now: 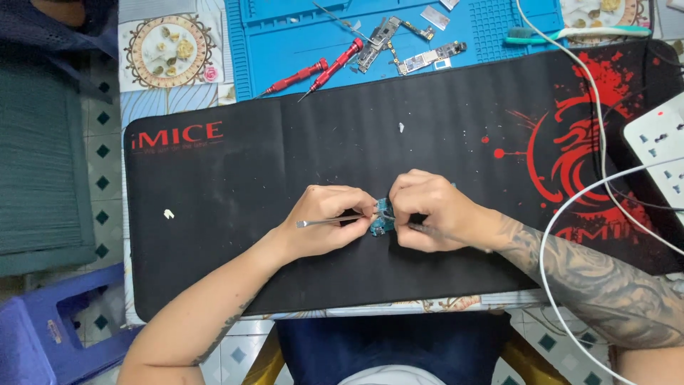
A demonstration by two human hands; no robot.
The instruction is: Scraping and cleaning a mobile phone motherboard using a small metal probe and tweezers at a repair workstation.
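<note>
Head view looks down on a black mat (pixel 299 164) with red print that covers most of the table (pixel 178 96). Both hands meet near the middle of the mat. The left hand (pixel 324 221) is clenched around thin metal tweezers (pixel 331 221), whose back end sticks out to the left while the tips point right toward a small blue-green circuit board (pixel 381 222). The right hand (pixel 427 212) is closed over the board from the right, pinning it to the mat, and seems to grip a slim dark tool (pixel 445 237) that runs back under the wrist. The board lies between the two hands, mostly hidden by fingers.

Beyond the mat sits a blue work mat (pixel 285 43) carrying two red screwdrivers (pixel 317 73) and a few bare circuit boards (pixel 410 46). A toothbrush (pixel 577 33) lies at its right edge. A white power strip (pixel 659 146) rests on the far right, with white cables (pixel 570 221) looping across the black mat.
</note>
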